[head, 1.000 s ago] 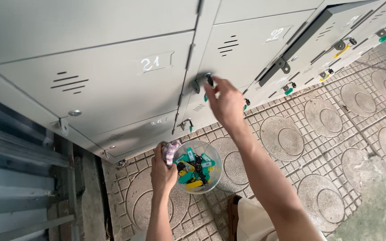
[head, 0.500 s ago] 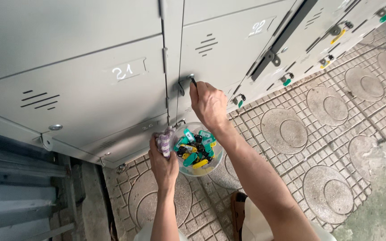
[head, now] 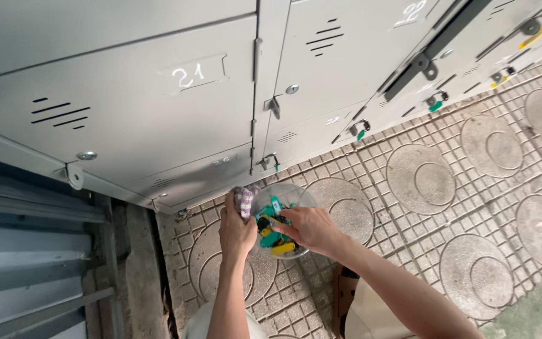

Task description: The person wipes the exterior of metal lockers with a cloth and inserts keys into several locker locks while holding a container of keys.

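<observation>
My left hand holds a clear plastic bowl by its near rim, with a striped cloth bunched under the fingers. The bowl is full of keys with green, yellow and blue tags. My right hand reaches into the bowl, its fingers down among the tagged keys; whether it grips one I cannot tell. Above stand grey metal lockers with numbered doors. A bare latch sticks out at the edge of the locker door straight above the bowl.
Further lockers to the right carry keys with green and yellow tags in their locks. The floor is grey paving with raised circles. A corrugated metal shutter stands at the left.
My right hand has come down from the locker latch and gone into the bowl. The view has swung so the lockers sit higher and more to the left.
</observation>
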